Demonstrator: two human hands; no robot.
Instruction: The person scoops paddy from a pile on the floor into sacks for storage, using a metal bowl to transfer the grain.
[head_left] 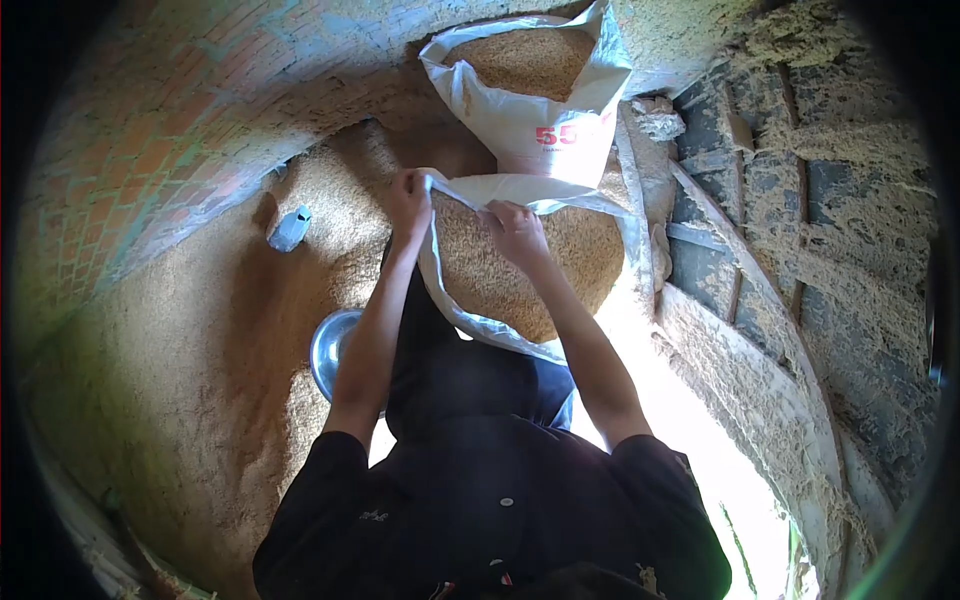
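Two hands, sack rim in grip

A white woven plastic sack is standing upright on the floor, right against the person's legs, with its mouth gaping open and facing up. It is brimming with golden-brown, grainy husk, nearly level with the top. The left hand and right hand are gripping its far rim, fingers curling over the edge.
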